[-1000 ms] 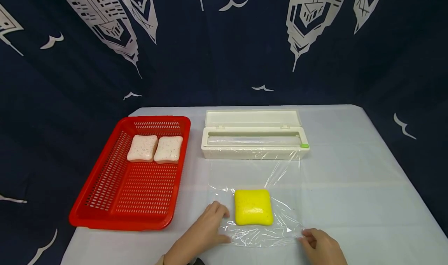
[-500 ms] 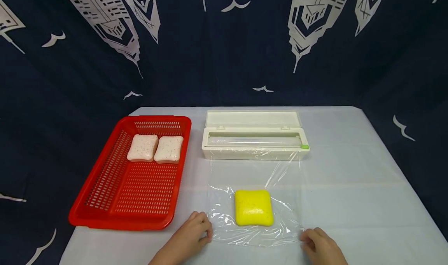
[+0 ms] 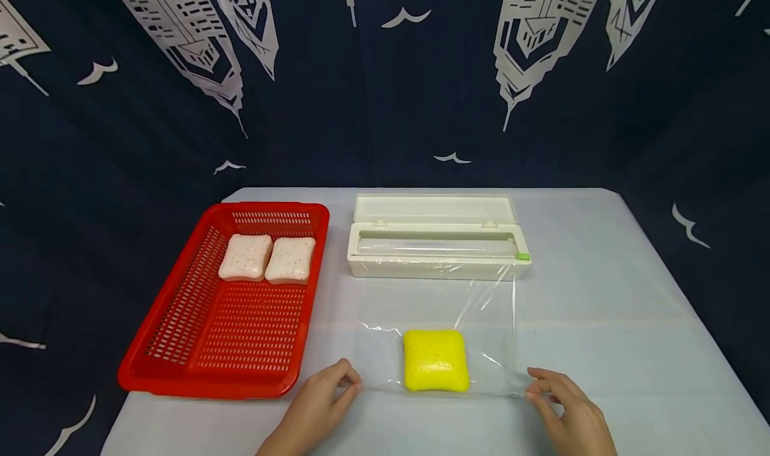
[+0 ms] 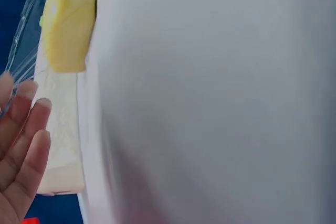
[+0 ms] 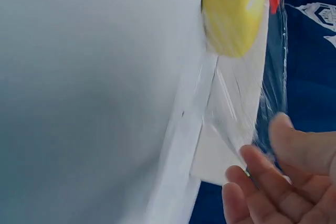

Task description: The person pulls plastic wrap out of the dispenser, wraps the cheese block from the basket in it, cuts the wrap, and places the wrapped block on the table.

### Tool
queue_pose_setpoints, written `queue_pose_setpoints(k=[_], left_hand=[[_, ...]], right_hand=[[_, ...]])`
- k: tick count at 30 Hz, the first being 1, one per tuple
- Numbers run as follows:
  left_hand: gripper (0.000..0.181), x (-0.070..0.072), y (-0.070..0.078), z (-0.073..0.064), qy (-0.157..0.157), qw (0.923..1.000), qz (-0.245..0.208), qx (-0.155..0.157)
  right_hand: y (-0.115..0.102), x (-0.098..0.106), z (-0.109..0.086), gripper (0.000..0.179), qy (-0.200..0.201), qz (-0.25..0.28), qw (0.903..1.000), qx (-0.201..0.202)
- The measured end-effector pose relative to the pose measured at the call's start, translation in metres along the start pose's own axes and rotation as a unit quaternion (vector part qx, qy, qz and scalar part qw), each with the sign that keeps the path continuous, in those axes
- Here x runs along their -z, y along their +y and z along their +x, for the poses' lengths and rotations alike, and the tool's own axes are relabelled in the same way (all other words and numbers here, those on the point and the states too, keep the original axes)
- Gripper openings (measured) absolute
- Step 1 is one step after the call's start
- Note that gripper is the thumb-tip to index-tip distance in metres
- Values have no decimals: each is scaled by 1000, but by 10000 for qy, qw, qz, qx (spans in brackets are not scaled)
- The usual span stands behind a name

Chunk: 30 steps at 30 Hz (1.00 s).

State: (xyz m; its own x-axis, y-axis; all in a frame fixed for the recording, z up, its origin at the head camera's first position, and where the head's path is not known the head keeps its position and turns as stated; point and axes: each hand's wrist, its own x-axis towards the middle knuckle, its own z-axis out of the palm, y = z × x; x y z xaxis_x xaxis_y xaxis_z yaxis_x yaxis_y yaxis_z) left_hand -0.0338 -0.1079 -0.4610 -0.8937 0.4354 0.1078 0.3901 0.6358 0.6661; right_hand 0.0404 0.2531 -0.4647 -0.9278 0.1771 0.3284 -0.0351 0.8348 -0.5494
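A glossy yellow rounded-square block (image 3: 436, 361), like a bar of soap, lies on a clear sheet of plastic wrap (image 3: 415, 302). The sheet runs from the white wrap dispenser (image 3: 433, 269) toward the person. My left hand (image 3: 321, 402) pinches its near left corner between thumb and fingers. At the near right corner my right hand (image 3: 568, 406) does likewise. Between the hands the near edge is drawn straight and raised, just in front of the block. In the right wrist view, the wrap stretches from the fingertips (image 5: 252, 153) past the block.
A red slotted basket (image 3: 240, 382) stands at the left, with two white speckled blocks (image 3: 245, 257) in its far part. The dispenser's lid (image 3: 433, 208) is up, showing the roll (image 3: 436, 245). A white cloth (image 3: 601, 309) covers the table; a dark printed curtain (image 3: 361, 108) hangs behind.
My left hand has moved left from beside the block to the wrap's left corner and taken hold. Both hands have then lifted the near edge, pulling it taut. The block has stayed put.
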Motion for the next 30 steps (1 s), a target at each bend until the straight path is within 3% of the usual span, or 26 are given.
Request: queue_pose_setpoints(k=[7, 13, 17, 24, 30], left_hand=[[15, -11, 2, 14, 405, 9974, -68, 596], [15, -13, 3, 22, 555, 9961, 292, 614], [15, -15, 1, 26, 586, 9944, 558, 677], [13, -19, 0, 32, 143, 9896, 919, 1096], [21, -26, 8, 36, -198, 9810, 1156, 1545]], right_hand=[[-8, -8, 15, 18, -243, 250, 9993, -106], [-6, -14, 24, 19, -450, 420, 9981, -27], [-5, -13, 28, 16, -777, 494, 9956, -194], [-2, -12, 39, 8, -1871, -6, 9796, -729], [-2, -19, 47, 12, -2456, -325, 9636, -1007]])
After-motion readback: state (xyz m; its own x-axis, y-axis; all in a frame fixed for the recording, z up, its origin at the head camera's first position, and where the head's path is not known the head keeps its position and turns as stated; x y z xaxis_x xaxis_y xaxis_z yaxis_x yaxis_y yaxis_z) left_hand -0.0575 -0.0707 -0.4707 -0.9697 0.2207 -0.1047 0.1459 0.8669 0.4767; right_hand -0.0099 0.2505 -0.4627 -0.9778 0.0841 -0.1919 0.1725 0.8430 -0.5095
